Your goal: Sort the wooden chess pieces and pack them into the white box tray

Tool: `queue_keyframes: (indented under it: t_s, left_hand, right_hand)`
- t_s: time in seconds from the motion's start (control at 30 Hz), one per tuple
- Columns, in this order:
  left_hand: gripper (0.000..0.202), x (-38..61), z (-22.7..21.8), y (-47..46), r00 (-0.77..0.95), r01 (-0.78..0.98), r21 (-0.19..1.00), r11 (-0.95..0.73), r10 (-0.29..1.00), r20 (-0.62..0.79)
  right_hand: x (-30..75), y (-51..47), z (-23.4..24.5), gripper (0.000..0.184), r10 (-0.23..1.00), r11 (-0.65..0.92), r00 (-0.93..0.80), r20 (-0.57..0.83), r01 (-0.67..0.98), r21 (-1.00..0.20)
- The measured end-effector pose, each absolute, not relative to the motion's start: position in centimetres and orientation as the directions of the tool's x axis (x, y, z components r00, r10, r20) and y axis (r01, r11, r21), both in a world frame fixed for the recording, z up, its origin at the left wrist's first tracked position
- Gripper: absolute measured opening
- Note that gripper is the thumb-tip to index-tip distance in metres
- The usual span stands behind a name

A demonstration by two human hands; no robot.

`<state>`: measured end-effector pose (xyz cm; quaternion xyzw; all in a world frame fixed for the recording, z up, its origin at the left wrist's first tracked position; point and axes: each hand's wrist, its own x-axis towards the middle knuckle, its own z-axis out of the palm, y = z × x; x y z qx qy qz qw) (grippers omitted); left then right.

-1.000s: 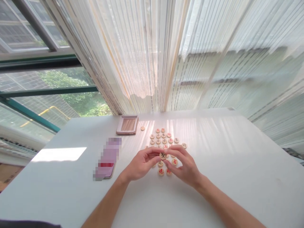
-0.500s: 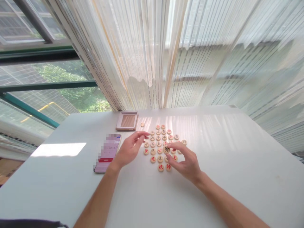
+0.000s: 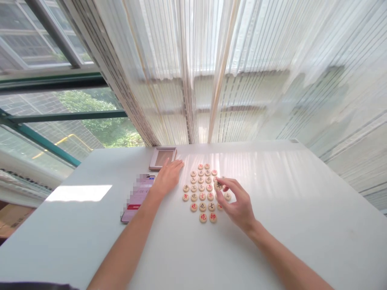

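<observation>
My right hand (image 3: 238,203) pinches a round wooden xiangqi piece (image 3: 218,185) with a black character between thumb and fingers, raised above the other pieces. Below and left of it, several xiangqi pieces (image 3: 202,197) with red or black characters lie face up in close rows on the table; some at the right are covered by this hand. My left hand (image 3: 168,178) is stretched forward left of the rows, its fingers extended at the near right corner of a shallow box (image 3: 153,160). Whatever lies under those fingertips is hidden.
A phone (image 3: 140,197) with a lit screen lies on the white table (image 3: 181,253), left of my left forearm. Striped sheer curtains (image 3: 199,100) hang behind the far table edge, and a window with green frames (image 3: 60,117) stands at the left.
My left hand has reached forward from the rows to where a single piece lay beside the box, covering that spot. My right hand has shifted slightly right and away with its piece.
</observation>
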<state>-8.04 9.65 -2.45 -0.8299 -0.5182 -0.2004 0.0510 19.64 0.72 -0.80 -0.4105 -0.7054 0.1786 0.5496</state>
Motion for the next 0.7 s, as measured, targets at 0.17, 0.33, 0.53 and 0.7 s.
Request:
queue_keyframes:
  t_s: [0.17, 0.33, 0.53, 0.7]
  left_hand:
    - [0.050, -7.6, -1.7, 8.2, 0.378, 0.881, 0.124, -0.457, 0.836, 0.398]
    - [0.031, -4.3, 1.1, 4.4, 0.166, 0.717, 0.587, -0.376, 0.910, 0.380]
    - [0.033, -0.4, 1.5, 0.3, 0.156, 0.272, 0.955, -0.119, 0.985, 0.079]
    - [0.033, 0.1, 0.5, -0.3, 0.250, 0.068, 0.997, 0.029, 0.967, -0.045]
  right_hand:
    - [19.6, 0.8, -1.0, 0.033, 0.789, 0.584, -0.059, 0.612, 0.382, -0.716]
    - [19.5, 0.9, -1.3, 0.033, 0.787, 0.592, -0.088, 0.611, 0.390, -0.706]
    - [19.0, 0.5, -1.5, 0.030, 0.729, 0.673, -0.187, 0.659, 0.373, -0.639]
    - [18.8, 0.4, -1.9, 0.033, 0.718, 0.691, -0.230, 0.657, 0.340, -0.637]
